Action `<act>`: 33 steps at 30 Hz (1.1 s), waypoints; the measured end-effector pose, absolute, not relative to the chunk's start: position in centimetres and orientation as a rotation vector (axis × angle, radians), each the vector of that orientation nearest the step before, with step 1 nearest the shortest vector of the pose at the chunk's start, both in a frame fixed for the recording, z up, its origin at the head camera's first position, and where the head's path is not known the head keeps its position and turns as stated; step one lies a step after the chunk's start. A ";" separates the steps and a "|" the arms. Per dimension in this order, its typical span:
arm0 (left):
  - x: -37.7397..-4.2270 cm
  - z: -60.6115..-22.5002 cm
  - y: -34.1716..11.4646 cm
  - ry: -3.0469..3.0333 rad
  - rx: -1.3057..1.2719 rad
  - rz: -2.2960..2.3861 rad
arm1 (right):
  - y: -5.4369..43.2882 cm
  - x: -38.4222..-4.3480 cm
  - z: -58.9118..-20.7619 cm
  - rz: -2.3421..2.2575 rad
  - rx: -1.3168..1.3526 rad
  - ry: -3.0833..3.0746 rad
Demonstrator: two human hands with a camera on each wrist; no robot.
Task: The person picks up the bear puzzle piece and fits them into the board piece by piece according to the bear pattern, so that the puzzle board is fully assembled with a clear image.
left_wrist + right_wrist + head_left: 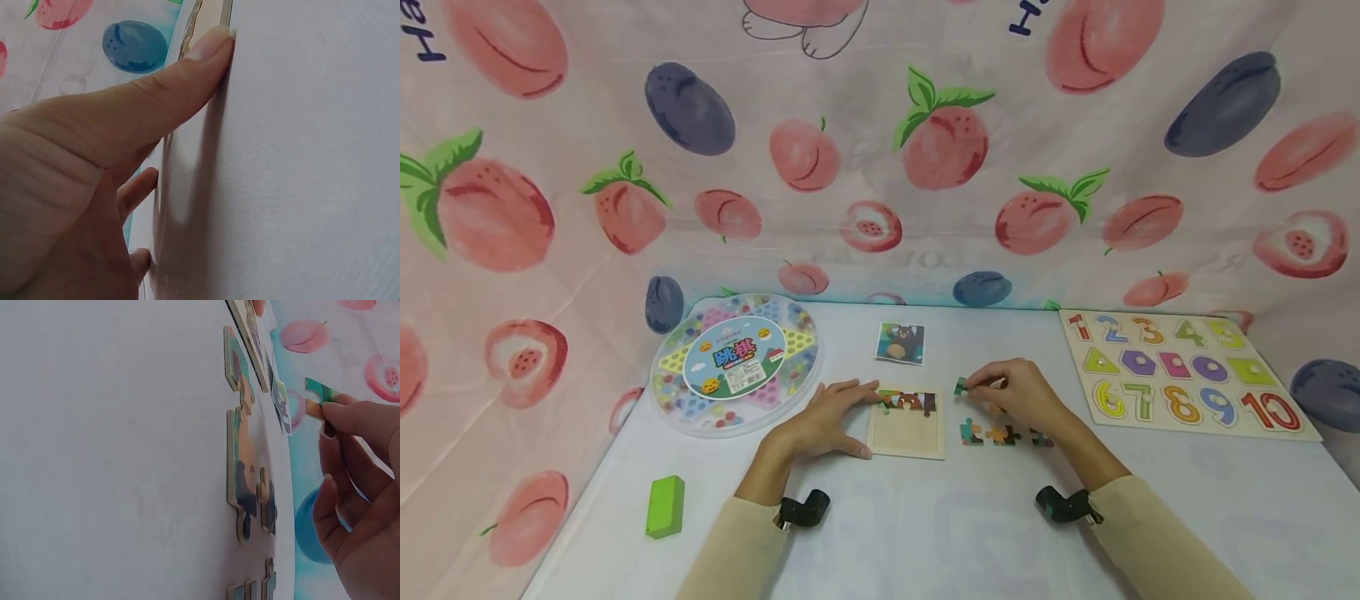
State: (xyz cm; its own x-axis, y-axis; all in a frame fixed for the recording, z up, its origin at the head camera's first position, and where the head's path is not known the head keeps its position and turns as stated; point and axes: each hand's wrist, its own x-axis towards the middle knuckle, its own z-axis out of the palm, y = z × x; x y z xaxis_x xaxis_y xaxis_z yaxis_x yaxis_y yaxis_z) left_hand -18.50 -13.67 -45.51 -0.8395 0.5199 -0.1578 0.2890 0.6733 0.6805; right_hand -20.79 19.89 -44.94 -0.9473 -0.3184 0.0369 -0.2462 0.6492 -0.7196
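Note:
My right hand point(1018, 393) pinches a small green jigsaw piece point(960, 387) between thumb and fingertips, held up off the table in the right wrist view. To its left lies a square wooden puzzle tray point(906, 440); a row of joined pieces point(913, 402) fills its top edge, and bare wood shows below. My left hand point(823, 423) rests along the tray's left side, fingers extended and thumb touching the lower left corner. Several loose jigsaw pieces point(972, 432) lie right of the tray, partly beneath my right hand. Behind the tray is a bear picture card point(900, 343).
A round Chinese checkers set point(733, 364) lies at the back left, close to my left hand. A green block point(665, 507) sits at the front left. On the right is a number-and-shape board point(1187, 375). A fruit-print cloth point(865, 167) hangs behind the table.

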 end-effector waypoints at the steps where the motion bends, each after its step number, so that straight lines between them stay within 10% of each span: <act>1: -18.5 -45.5 -13.6 2.551 0.637 0.949 | 19.8 -20.8 -45.0 -1.196 -0.465 2.759; 33: -18.6 -45.4 -13.4 2.571 0.597 0.907 | 15.4 -19.5 -45.8 -1.314 -0.688 2.533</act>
State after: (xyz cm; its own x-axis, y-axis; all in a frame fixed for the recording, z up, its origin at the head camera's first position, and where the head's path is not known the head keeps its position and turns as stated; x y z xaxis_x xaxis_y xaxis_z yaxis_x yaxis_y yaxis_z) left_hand -18.62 -13.39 -45.44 -0.8504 0.4939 -0.1813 0.2707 0.7063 0.6541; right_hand -19.47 15.42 -45.84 -0.8701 -0.4920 0.0306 -0.3083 0.4948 -0.8125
